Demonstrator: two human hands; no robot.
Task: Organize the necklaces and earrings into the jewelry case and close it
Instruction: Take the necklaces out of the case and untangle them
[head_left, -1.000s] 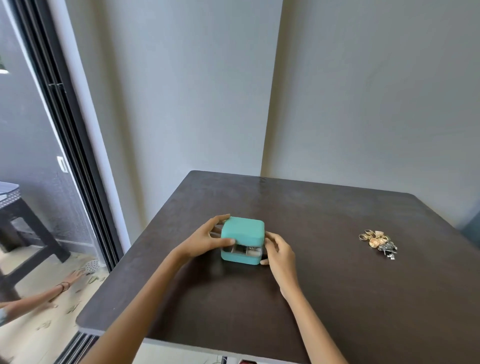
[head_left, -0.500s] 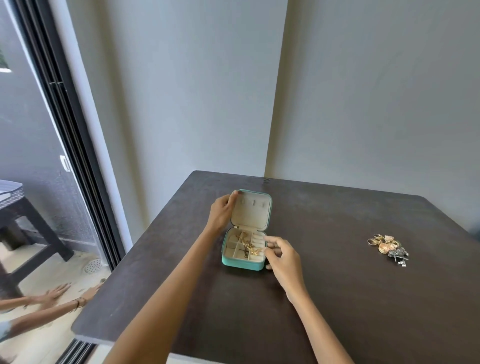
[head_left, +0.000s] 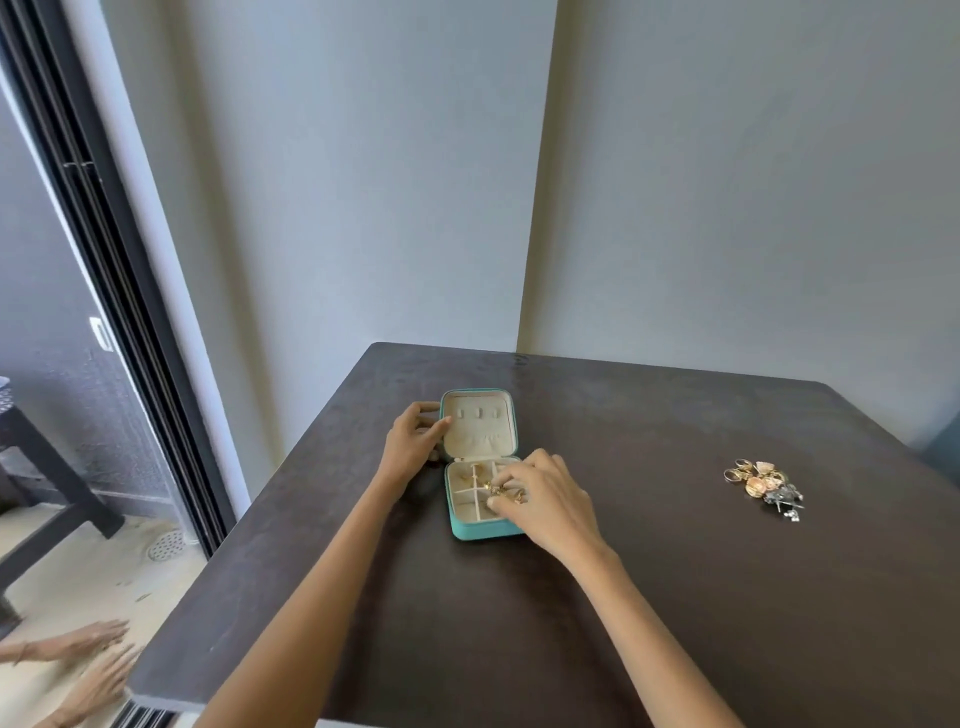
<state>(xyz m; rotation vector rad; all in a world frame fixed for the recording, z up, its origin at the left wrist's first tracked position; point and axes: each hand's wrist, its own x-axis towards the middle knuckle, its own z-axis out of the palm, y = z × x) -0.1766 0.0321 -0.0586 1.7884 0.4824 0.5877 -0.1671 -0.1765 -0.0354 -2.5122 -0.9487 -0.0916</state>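
1. Dark brown table (head_left: 675, 597), matte, faint grain; fills lower centre and right of frame, far corner at upper centre.
2. Plain grey-white walls behind, meeting in a vertical corner line just right of centre frame.
3. Black sliding door frame (head_left: 119, 291) runs diagonally down left of frame; small white latch on it. Glass reflects two hands at lower left.
4. Past the glass: dark stool or side-table leg at far left, pale floor with a round drain.
5. Teal jewelry case (head_left: 480, 527) at centre frame on table, open. Lid (head_left: 478, 423) tilted back, cream lining, three small tabs and a gathered pocket inside.
6. Base split into cream compartments; gold jewelry (head_left: 493, 488) lying across the middle ones, exact compartment hard to tell.
7. Left hand (head_left: 413, 441) at left edge of lid, fingers curled round the lid rim, thumb on the inner lining.
8. Right hand (head_left: 545, 499) over right side of base, fingertips bunched down onto the gold jewelry, pinching it.
9. Loose pile of jewelry (head_left: 766, 483) at right of frame on table, well apart from case: gold rings, shell-like pieces, silver bits at its lower end.
10. No brand, label or readable writing visible on case, table or walls.
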